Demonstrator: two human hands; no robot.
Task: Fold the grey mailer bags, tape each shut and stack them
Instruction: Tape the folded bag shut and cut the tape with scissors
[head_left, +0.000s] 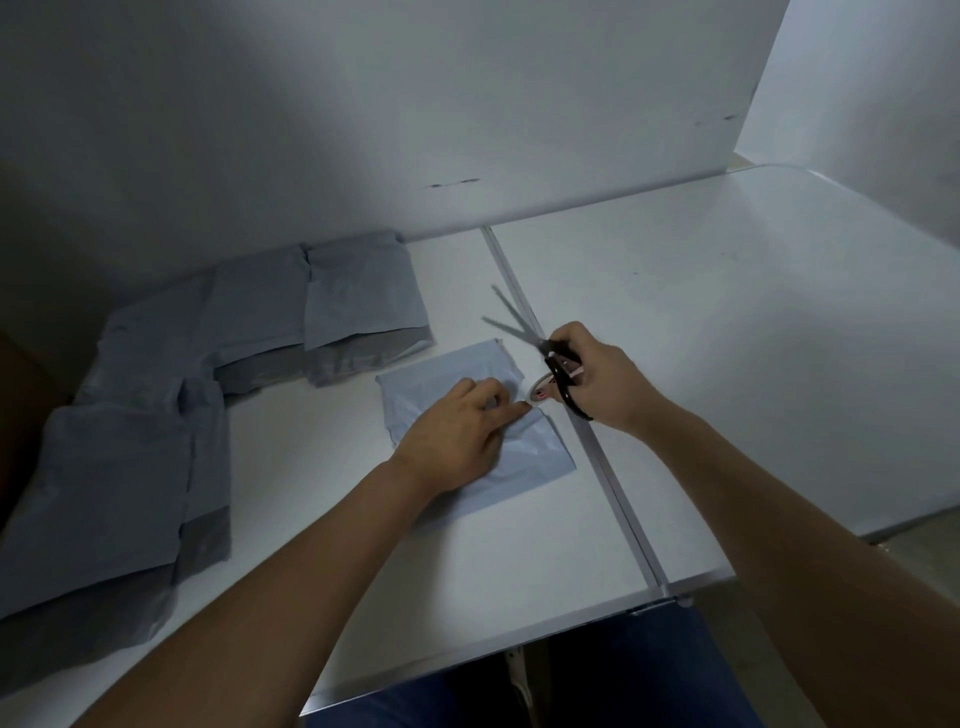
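Left of the folded mailer bag (524, 452) on the white desk (727, 322), several grey mailer bags (156, 405) lie overlapping, apparently still to be folded (none visibly taped). The left hand (457, 431) presses flat, fingers straight, on the folded bag. Just right of it, the right hand (597, 379) grips black scissors (558, 371), blades parted, beside a tape roll (540, 392); taping appears under way, stacking not begun.

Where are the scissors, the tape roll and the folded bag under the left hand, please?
scissors (563, 382): head view, on the black handle.
tape roll (540, 393): head view, on its visible side.
folded bag (530, 457): head view, on its bare near-right part.
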